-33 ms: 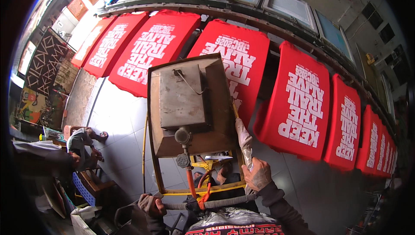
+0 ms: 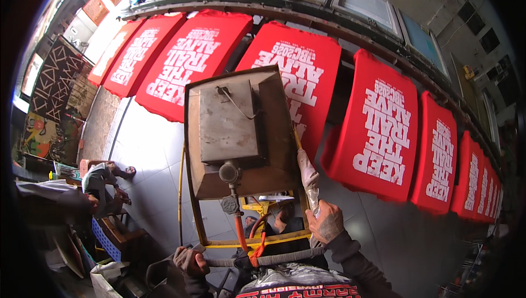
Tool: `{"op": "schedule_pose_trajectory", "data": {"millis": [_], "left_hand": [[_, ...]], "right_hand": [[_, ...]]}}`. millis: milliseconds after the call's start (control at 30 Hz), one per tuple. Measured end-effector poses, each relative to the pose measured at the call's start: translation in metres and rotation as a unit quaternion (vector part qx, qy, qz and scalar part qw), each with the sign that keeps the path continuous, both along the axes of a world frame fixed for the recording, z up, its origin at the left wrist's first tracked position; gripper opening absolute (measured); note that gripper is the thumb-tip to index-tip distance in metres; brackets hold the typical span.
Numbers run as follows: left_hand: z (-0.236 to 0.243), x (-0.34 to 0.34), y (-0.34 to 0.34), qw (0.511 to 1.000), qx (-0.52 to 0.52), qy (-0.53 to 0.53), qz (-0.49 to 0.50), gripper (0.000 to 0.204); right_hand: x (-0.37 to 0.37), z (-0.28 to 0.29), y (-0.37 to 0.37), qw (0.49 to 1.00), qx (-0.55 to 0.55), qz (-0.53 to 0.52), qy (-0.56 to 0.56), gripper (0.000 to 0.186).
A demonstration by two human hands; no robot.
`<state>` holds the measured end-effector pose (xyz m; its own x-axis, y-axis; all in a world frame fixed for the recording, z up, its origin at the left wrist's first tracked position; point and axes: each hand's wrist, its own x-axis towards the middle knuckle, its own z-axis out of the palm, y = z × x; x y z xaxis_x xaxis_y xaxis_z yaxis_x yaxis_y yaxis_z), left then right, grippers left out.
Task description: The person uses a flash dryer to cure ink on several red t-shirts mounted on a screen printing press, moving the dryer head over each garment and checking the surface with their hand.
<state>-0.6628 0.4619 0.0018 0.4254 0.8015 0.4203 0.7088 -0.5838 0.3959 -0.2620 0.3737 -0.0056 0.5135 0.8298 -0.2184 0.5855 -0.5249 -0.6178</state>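
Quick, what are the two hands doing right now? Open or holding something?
Left hand: closed around the grey handlebar of the metal heater cart.
Right hand: closed around the cloth-wrapped handle on the cart's side.

Matt rusty metal hood

Red shirts, white lettering; rusty brown-grey dryer box; yellow frame; orange hose; grey floor.

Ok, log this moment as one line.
left hand grips cart bar | right hand holds wrapped side handle | metal dryer hood beside red printed shirts
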Motion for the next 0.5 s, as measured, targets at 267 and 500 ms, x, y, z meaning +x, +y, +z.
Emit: {"op": "schedule_pose_trajectory", "data": {"millis": [267, 500], "left_hand": [[0.005, -0.005, -0.008, 0.998, -0.026, 0.032, 0.056, 0.031], [0.018, 0.014, -0.023, 0.998, -0.036, 0.007, 0.049, 0.036]], "right_hand": [[-0.018, 0.001, 0.001, 1.000, 0.001, 0.007, 0.024, 0.028], [-0.006, -0.005, 0.033, 0.998, 0.028, 0.053, 0.037, 0.025]]}}
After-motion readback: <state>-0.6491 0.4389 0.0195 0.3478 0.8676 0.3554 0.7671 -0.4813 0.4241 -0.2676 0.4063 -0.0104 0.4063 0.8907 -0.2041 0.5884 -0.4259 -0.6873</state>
